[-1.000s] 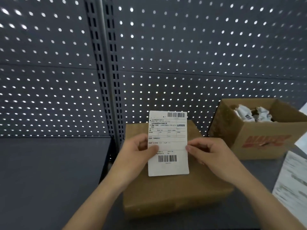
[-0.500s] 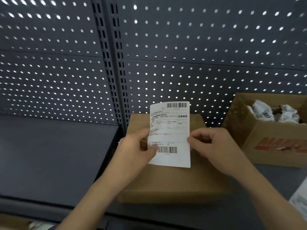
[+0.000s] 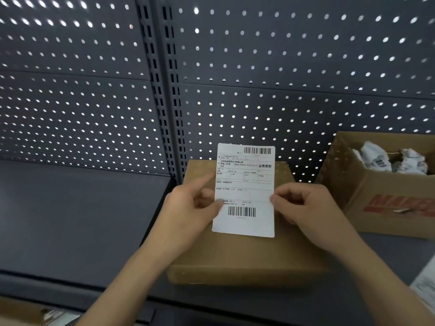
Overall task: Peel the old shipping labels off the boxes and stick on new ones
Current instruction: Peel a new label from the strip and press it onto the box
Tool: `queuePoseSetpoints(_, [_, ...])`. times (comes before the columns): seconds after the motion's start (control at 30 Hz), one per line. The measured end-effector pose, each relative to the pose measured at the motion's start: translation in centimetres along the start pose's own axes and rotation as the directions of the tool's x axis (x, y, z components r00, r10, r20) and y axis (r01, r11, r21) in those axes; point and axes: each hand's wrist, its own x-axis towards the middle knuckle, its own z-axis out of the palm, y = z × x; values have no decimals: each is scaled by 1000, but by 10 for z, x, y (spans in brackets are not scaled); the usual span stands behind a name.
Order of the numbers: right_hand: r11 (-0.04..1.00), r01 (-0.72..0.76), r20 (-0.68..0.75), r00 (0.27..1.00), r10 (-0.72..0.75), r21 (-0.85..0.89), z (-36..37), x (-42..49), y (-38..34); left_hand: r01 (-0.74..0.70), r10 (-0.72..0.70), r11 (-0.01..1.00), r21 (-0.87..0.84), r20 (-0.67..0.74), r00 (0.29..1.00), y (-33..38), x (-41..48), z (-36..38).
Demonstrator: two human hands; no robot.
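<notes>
A white shipping label (image 3: 244, 191) with two barcodes is held upright above a flat closed cardboard box (image 3: 237, 252) on the dark shelf. My left hand (image 3: 188, 212) pinches the label's left edge, thumb on its front. At the right edge, my right hand (image 3: 303, 208) pinches the label with curled fingers. The box top under the label shows bare brown cardboard.
An open cardboard box (image 3: 386, 208) with red print stands to the right and holds crumpled white labels (image 3: 390, 158). A sheet of white paper (image 3: 426, 288) lies at the far right edge. A perforated dark back panel (image 3: 259, 67) rises behind the grey shelf (image 3: 70, 220).
The view has tilted up and shifted, so the shelf's front edge shows below. Both hands keep the label in the same pinch above the box.
</notes>
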Motion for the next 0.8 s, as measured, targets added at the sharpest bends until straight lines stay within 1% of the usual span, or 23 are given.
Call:
queuePoseSetpoints(0.1, [1000, -13, -1, 1000, 13, 18, -1, -2, 0, 1, -1, 1000, 17, -22, 1000, 1, 0, -1])
queuePoseSetpoints(0.3, [1000, -3, -23, 1000, 3, 30, -1, -2, -1, 69, -66, 996, 52, -72, 995, -2, 2, -6])
queuePoseSetpoints(0.47, [999, -21, 38, 999, 19, 50, 2, -1, 2, 69, -59, 992, 105, -95, 994, -8, 4, -8])
queuePoseSetpoints(0.8, [997, 15, 19, 1000, -14, -70, 5, 3, 8, 17, -6, 981, 191, -58, 998, -15, 2, -6])
